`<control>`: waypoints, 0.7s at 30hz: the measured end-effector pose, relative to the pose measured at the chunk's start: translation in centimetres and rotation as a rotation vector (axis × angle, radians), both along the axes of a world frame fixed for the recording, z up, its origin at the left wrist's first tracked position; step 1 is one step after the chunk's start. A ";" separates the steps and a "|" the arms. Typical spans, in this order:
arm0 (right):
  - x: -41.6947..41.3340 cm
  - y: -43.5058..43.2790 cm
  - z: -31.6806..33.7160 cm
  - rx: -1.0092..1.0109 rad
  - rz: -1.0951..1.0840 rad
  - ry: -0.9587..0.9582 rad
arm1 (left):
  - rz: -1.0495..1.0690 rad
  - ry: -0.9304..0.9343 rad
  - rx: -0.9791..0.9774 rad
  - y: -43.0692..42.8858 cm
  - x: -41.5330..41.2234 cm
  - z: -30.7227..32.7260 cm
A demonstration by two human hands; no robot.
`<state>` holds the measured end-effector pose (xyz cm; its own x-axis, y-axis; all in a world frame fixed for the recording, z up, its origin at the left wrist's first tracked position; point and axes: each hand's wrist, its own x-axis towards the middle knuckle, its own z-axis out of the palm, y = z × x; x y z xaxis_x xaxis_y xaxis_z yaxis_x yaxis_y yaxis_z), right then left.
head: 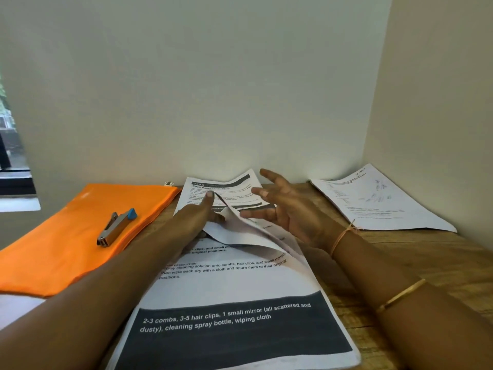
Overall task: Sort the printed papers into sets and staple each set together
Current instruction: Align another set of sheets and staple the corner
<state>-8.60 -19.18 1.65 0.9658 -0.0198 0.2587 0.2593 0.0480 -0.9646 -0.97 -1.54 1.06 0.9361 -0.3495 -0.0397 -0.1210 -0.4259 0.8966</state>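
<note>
At the far left edge there is a window (10, 156). Just right of it, an orange pouch (66, 236) lies flat on the wooden desk (426, 263). The stapler (116, 228) rests on top of the pouch, its blue-tipped end pointing far and right, apart from both your hands.

Your left hand (197, 217) reaches across the main stack of printed papers (229, 289), which sits in the middle of the desk and runs from the near edge toward the wall. One digit lies straight on the far sheet (226, 188), the one headed "Wipe Baseboards Clean". The other fingers are hidden by the lifted sheet (240, 228), which curls up from the stack just beside that hand, so you cannot tell whether that hand grips the paper or only presses on it.

Your right hand (288, 212) is held wide, fingers spread and straight, palm turned left toward the lifted sheet. Its lower fingertips are very close to the curled edge, but whether they touch is unclear. That arm wears a thread wristband (344, 236) and, nearer to you, a gold bangle (400, 295).

In the far right corner, a separate set of papers (378, 201) lies flat against the side wall, well apart from the stack.
</note>
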 end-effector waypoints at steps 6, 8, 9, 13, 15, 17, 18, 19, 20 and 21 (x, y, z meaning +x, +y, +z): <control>0.2 0.6 -0.4 -0.079 -0.007 0.029 | -0.030 -0.006 -0.040 0.1 0.6 -0.5; 0.6 -0.6 -0.6 -0.240 -0.199 -0.034 | -0.029 -0.024 -0.010 0.2 0.8 -0.6; 0.8 -1.3 -0.8 -0.371 -0.294 -0.064 | -0.027 -0.011 -0.006 0.3 0.9 -0.6; 0.8 -3.6 -1.7 -0.878 -0.366 0.022 | 0.004 0.009 -0.031 0.3 1.3 -0.7; 0.9 -3.9 -1.9 -1.068 -0.302 0.112 | 0.001 -0.006 -0.039 0.3 1.4 -0.8; 1.0 -3.7 -2.0 -1.168 -0.248 0.176 | -0.012 -0.016 -0.054 0.3 1.5 -0.9; 0.9 -3.5 -2.0 -1.169 -0.235 0.201 | -0.021 -0.017 -0.061 0.2 1.5 -0.9; 1.0 -3.4 -2.0 -1.162 -0.236 0.225 | -0.029 -0.021 -0.061 0.2 1.6 -0.9; 1.0 -3.4 -2.0 -1.167 -0.240 0.234 | -0.035 -0.031 -0.054 0.2 1.6 -0.9; 1.1 -3.3 -1.9 -1.187 -0.247 0.237 | -0.038 -0.040 -0.045 0.2 1.6 -0.9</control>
